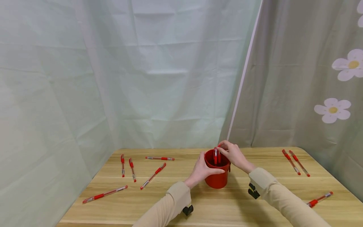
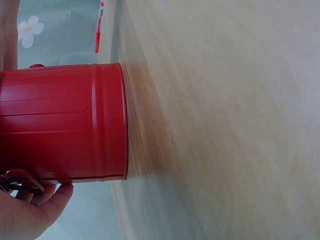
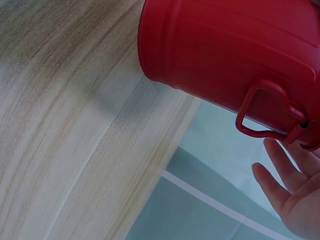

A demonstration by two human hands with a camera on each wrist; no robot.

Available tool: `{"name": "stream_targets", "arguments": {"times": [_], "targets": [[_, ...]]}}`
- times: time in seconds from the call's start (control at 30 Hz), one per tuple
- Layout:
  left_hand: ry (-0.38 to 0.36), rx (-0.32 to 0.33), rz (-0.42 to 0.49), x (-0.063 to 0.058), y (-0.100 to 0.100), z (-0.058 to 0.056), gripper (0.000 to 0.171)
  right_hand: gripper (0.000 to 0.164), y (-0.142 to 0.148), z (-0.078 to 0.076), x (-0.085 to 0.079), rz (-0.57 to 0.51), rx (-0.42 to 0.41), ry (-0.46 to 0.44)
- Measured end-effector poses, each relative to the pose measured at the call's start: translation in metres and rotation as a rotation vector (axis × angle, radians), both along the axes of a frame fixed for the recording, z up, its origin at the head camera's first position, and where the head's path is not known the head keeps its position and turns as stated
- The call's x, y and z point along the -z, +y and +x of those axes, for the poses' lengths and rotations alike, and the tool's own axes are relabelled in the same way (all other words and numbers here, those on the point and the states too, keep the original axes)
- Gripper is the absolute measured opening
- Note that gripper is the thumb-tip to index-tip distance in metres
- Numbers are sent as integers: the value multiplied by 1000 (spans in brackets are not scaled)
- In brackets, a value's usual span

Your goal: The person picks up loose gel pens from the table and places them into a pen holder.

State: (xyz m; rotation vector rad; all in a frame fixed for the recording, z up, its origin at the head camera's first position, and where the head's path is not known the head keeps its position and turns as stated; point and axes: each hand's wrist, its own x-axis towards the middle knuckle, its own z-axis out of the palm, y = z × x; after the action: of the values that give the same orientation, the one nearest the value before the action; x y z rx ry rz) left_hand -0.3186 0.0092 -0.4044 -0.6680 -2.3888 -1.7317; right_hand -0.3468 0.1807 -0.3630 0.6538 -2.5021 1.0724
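Note:
A small red metal bucket (image 1: 216, 179) stands upright on the wooden table, with a loop handle (image 3: 267, 107) on its side. My left hand (image 1: 199, 171) grips it from the left, thumb across the front below the rim and fingers round the far side. Red gel pens (image 1: 216, 156) stand inside, capped ends up near the rim. Over the bucket's back right rim, my right hand (image 1: 233, 156) pinches the top of a red pen between thumb and forefinger. Its other fingers (image 3: 272, 187) extend beside the bucket in the right wrist view; its pinch is outside that view.
Several red pens lie scattered at the left, among them one near the back (image 1: 159, 158) and one at the front left (image 1: 105, 194). To the right lie a pair of pens (image 1: 296, 163) and another pen (image 1: 319, 199) partly behind my right sleeve. Curtains (image 1: 170, 94) hang behind the table.

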Motion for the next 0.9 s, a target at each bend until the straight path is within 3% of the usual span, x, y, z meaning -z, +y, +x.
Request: {"name": "stream_targets", "arguments": {"times": [0.43,0.9], "targets": [[-8,3,9,-2,0,1,76,15,2,2,-4,32,-1,-22],[-1,1,6,0,1,0,77,44,7,1,-9,4,-5,-66]]}}
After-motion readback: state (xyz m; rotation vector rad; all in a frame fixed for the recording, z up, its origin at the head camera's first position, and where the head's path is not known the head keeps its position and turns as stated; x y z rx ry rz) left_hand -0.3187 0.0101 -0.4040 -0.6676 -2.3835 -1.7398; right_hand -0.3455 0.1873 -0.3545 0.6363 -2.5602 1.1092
